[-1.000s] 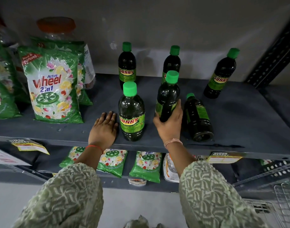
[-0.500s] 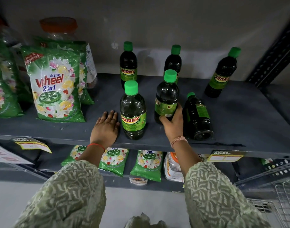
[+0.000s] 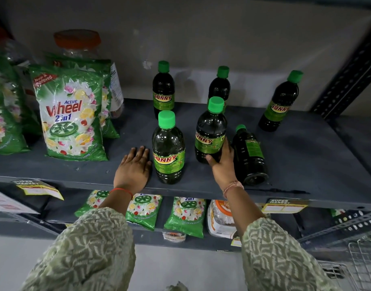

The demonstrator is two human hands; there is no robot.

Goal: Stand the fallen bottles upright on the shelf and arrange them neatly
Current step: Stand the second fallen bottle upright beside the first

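near the shelf (image 3: 285, 183) edge, right hand (image 3: 223, 164) grips an upright bottle (image 3: 211, 133); left hand (image 3: 134, 171) flat.

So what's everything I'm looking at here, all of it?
standing bottles: five, dark with green caps, upper shelf, two in front, three behind
fallen bottle: one, dark with a green cap, lying right of the front pair
detergent packs: several, green, upper shelf left; more on the shelf below
jar: one, orange lid, behind the packs
shelf: grey metal
price tags: yellow, shelf edge
wire basket: lower right
left hand: flat on the shelf
right hand: on the front right bottle
sleeves: two, green patterned
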